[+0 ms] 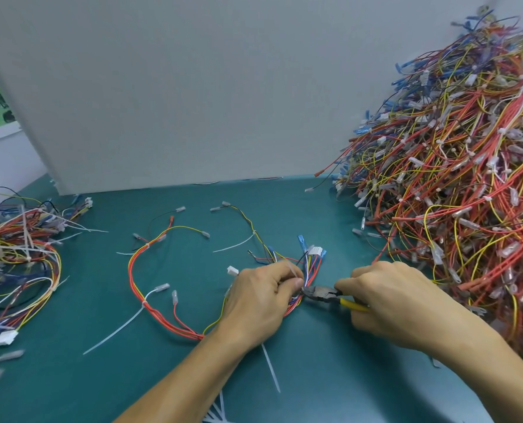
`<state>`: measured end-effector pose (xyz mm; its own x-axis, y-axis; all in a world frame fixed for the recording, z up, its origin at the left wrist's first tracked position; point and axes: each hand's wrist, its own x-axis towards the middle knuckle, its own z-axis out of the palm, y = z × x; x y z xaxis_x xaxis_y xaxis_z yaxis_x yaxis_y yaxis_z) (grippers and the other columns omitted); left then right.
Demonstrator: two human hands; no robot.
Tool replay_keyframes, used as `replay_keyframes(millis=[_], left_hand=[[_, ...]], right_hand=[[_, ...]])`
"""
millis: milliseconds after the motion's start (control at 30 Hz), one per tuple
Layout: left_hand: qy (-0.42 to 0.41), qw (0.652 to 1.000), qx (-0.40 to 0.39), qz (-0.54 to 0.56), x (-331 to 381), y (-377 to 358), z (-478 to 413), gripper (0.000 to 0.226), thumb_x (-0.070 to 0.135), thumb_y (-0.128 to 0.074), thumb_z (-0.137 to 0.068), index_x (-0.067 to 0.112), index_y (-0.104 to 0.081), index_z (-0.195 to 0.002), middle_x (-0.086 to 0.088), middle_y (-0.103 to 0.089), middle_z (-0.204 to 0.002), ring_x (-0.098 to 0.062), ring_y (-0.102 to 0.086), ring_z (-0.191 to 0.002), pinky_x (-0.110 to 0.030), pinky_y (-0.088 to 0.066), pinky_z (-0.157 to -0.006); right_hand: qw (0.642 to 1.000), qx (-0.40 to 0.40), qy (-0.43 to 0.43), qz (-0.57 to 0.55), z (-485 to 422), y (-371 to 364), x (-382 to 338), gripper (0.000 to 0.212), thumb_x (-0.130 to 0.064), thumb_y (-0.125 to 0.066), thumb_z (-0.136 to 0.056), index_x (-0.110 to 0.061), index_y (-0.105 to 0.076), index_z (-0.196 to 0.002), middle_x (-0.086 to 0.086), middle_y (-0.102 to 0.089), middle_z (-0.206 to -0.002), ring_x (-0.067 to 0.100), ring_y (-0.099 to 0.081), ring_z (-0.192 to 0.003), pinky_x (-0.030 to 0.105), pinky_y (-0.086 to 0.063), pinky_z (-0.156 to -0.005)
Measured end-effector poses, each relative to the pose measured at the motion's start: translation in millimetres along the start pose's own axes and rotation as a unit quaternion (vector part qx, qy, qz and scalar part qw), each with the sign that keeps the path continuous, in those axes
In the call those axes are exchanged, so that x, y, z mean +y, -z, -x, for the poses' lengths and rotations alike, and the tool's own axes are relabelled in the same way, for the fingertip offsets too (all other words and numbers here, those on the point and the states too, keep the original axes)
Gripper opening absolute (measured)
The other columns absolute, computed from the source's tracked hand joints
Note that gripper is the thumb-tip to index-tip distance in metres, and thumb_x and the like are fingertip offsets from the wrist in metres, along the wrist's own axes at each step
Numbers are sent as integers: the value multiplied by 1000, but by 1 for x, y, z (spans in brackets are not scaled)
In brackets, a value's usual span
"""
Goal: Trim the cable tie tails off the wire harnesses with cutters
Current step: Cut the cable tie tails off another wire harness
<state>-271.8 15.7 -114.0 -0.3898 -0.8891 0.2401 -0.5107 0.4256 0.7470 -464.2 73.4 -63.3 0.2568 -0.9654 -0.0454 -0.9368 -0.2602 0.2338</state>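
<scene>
A wire harness point(150, 306) of red, yellow and white wires lies spread on the green table point(330, 377), with long white cable tie tails point(116, 329) sticking out of it. My left hand point(260, 303) grips the harness bundle near its connector end point(313, 250). My right hand point(397, 300) holds yellow-handled cutters point(324, 293), whose dark jaws sit against the bundle right beside my left thumb. The tie at the jaws is hidden by my fingers.
A tall heap of harnesses point(455, 184) fills the right side of the table. A smaller pile of harnesses point(18, 261) with long tie tails lies at the left. Loose tie tails point(270, 369) lie near the front edge. A white board point(193, 87) stands behind.
</scene>
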Motion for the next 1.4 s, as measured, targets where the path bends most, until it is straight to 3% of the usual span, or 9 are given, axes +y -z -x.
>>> replay_keyframes(millis=[133, 233, 467, 667, 767, 1033, 1133, 1233, 1400], left_hand=[[-15, 999, 24, 25, -1, 1, -1, 16, 18, -63, -88, 29, -66, -77, 18, -64, -89, -7, -60, -71, -31, -50, -73], [23, 989, 39, 139, 4, 8, -1, 15, 7, -61, -90, 18, -65, -80, 4, -63, -109, -14, -64, -65, -30, -54, -62], [90, 876, 86, 466, 19, 59, -8, 32, 12, -38, -100, 9, -50, -70, -10, -64, -66, -20, -56, -50, -28, -47, -44], [128, 914, 48, 383, 16, 77, -4, 23, 3, -35, -99, 5, -58, -94, -6, -59, -60, -14, -49, -44, -23, -40, -42], [118, 932, 47, 339, 13, 78, -3, 27, -8, -31, -92, 11, -50, -86, -3, -56, -57, -16, -47, -45, -25, -40, -43], [113, 872, 71, 471, -3, 67, 7, 20, 3, -46, -53, 18, -35, -60, -2, -32, -57, -18, -29, -51, -31, -30, -50], [41, 951, 94, 292, -11, 71, 8, 37, 30, -67, -59, 20, -33, -49, -1, -29, -52, -15, -27, -50, -29, -29, -53], [-72, 997, 40, 5, -19, 69, 10, 56, 61, -49, -80, 11, -39, -56, 7, -28, -52, -8, -26, -50, -26, -26, -50], [-171, 976, -28, -129, -17, 66, 12, 26, 16, -48, -88, 19, -66, -106, 18, -56, -81, 0, -49, -73, -7, -36, -69]], right_hand=[[1000, -13, -2, 4, 0, 0, 0, 14, -35, -45, -83, -23, -48, -91, -2, -55, -89, 29, -57, -90, 30, -37, -62], [999, -30, -7, -10, 0, 0, 1, 15, -34, -45, -82, -21, -47, -89, 1, -57, -89, 31, -57, -90, 32, -41, -64], [996, -45, -13, -71, 0, -3, 2, 14, -33, -45, -81, -19, -46, -85, 2, -47, -77, 32, -56, -87, 35, -49, -68], [995, -7, -23, -100, 5, 4, 15, 25, -44, -48, -82, -24, -54, -96, -2, -55, -80, 23, -56, -83, 38, -50, -71], [993, 15, -15, -118, 8, 10, 15, 27, -48, -42, -83, -37, -50, -106, -9, -49, -87, 17, -54, -89, 33, -48, -72], [989, 82, 16, -120, 6, 1, -8, 48, -55, -31, -95, -42, -26, -141, -8, -39, -106, 19, -45, -105, 35, -39, -89], [990, 114, 32, -79, 4, -7, -25, 49, -53, -29, -96, -38, -25, -143, -3, -45, -111, 24, -48, -101, 36, -39, -81], [992, 117, 24, -46, 4, -5, -38, 46, -45, -61, -85, -27, -59, -127, 2, -58, -88, 28, -59, -73, 34, -43, -56], [989, 146, 6, -4, 0, -11, -41, 45, -33, -86, -52, -19, -76, -94, 2, -56, -61, 26, -54, -47, 29, -37, -39]])
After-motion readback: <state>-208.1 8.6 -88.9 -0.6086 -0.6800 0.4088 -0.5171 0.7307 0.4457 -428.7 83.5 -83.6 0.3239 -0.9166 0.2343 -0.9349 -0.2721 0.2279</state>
